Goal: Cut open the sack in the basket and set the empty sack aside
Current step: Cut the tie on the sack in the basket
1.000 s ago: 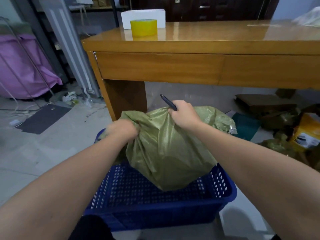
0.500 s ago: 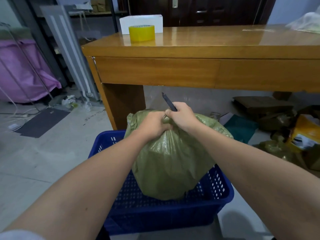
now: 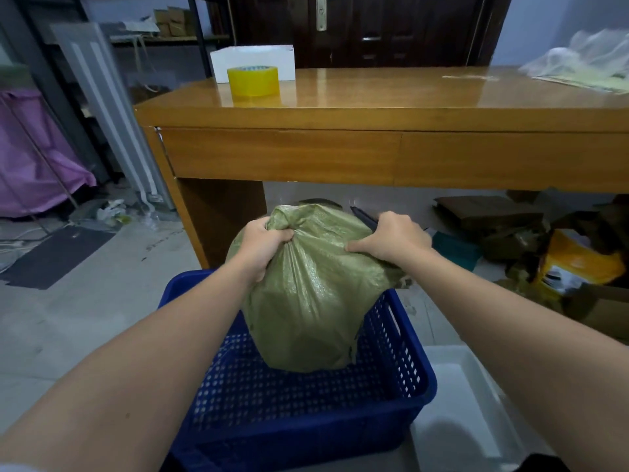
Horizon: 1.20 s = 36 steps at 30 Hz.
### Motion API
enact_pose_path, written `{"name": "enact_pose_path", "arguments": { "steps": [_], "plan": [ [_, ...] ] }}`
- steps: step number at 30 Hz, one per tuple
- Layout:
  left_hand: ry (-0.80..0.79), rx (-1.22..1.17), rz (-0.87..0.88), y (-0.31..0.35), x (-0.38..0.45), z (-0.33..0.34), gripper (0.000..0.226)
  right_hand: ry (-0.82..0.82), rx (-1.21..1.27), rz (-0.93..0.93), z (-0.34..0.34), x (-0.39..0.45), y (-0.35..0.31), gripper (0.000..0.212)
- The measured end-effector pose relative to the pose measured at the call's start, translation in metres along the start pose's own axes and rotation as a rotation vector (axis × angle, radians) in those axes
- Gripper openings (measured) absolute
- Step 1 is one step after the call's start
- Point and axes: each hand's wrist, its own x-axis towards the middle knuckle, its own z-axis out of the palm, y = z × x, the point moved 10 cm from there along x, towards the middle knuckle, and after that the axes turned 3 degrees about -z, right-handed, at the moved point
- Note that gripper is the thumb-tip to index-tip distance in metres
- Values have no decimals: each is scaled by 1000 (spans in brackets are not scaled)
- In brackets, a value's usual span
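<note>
Green woven-plastic sack [image 3: 306, 294] stands upright inside a blue perforated basket [image 3: 391, 379] on the floor, just in front of a wooden desk [image 3: 340, 155]. The person's left hand [image 3: 263, 248] is clenched around the sack's bunched neck, while the right hand [image 3: 391, 238] pinches the fabric beside it and also grips a dark cutter [image 3: 364, 217]. A yellow tape roll [image 3: 253, 81] sits on the desk.

we see open basket [image 3: 405, 396] room in front of the sack [image 3: 313, 294]; behind it the desk leg [image 3: 221, 219] and tabletop [image 3: 374, 97] edge crowd in.
</note>
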Motion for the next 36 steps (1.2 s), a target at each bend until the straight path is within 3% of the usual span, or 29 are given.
{"name": "enact_pose_path", "arguments": {
  "steps": [2,6,9,10,12,14,16,17,20,23,25,27,30,33,36],
  "plan": [
    [86,-100,-21,-7,2,-16,14,-58,9,56,-2,-4,9,56],
    [145,-68,-42,-20,4,-36,14,-258,588,144,31,-5,10,19],
    [236,389,2,-9,8,-48,15,-218,810,127,40,-2,-13,15],
    [263,603,8,-2,8,-51,34,-210,863,104,41,-1,-26,18],
    [99,902,22,5,13,-35,86,-205,883,35,43,-2,-57,23],
    [-275,1062,36,-7,7,3,126,-203,873,-24,46,-5,-84,26],
    [-512,1036,23,-26,0,25,150,-219,892,-60,51,-8,-103,28],
    [-528,924,47,-30,1,29,153,-232,900,-66,53,-9,-109,28],
    [-389,672,253,-18,7,33,122,-254,927,-38,55,-9,-106,19],
    [-131,975,473,1,6,36,81,-278,925,-11,59,-8,-89,14],
    [-54,1056,508,4,2,39,60,-276,982,16,62,-10,-76,20],
    [-48,964,496,4,2,38,36,-242,1064,50,59,-12,-62,22],
    [9,824,427,6,4,26,21,-180,1099,57,55,-14,-41,15],
    [117,605,298,16,6,3,17,-186,785,4,70,-12,-22,40],
    [96,364,153,10,13,-10,23,-139,581,-54,86,-9,-18,66]
  ]
}}
